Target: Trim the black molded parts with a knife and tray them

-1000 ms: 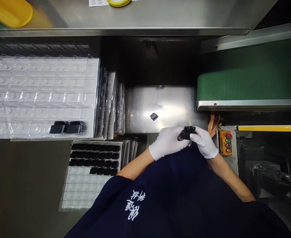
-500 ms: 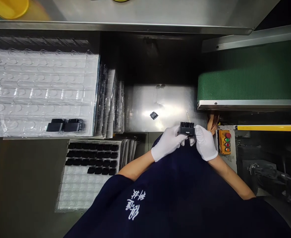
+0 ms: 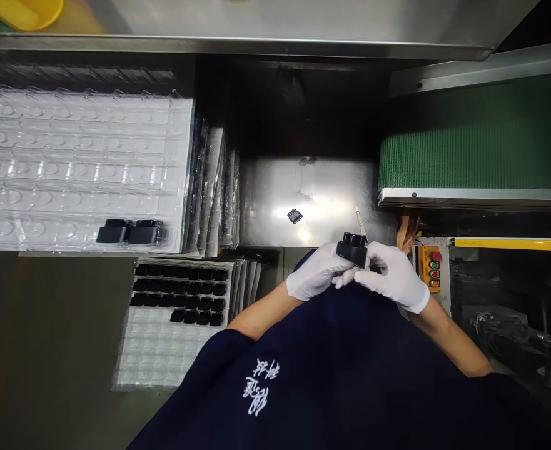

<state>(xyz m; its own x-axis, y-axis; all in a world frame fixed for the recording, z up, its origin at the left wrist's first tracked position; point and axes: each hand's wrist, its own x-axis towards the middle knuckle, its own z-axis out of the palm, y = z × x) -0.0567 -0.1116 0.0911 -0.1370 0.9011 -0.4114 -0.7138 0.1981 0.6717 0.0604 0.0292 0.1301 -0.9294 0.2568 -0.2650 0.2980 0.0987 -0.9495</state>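
Left hand (image 3: pixel 317 272) and right hand (image 3: pixel 394 277), both in white gloves, are together and pinching something. What's around them?

Widest first: a green belt conveyor (image 3: pixel 472 156) runs off to the right, and a stainless steel bench (image 3: pixel 313 194) lies straight ahead. Stacked clear blister trays (image 3: pixel 78 150) sit to the left, and a second tray (image 3: pixel 162 362) holding rows of black parts (image 3: pixel 176 294) lies nearer the body.

And in the pinch?

A black plastic block (image 3: pixel 351 250) with round posts on one face, clamped between the fingers of both hands, just off the bench's near edge. The fingers partly hide how it's seated.

Where's the risk?

Smooth gloves are my first worry: a light grip could let the block slip and drop past that edge. A slim metal tool (image 3: pixel 360 222) lies just beyond the fingertips, so a careless turn could catch it and knock it toward the gap under the conveyor. The yellow push-button box (image 3: pixel 428 269) sits right beside the right hand, where a stray knock could press a button. Smallest of all, a loose black piece (image 3: pixel 294 216) on the steel could get swept aside.
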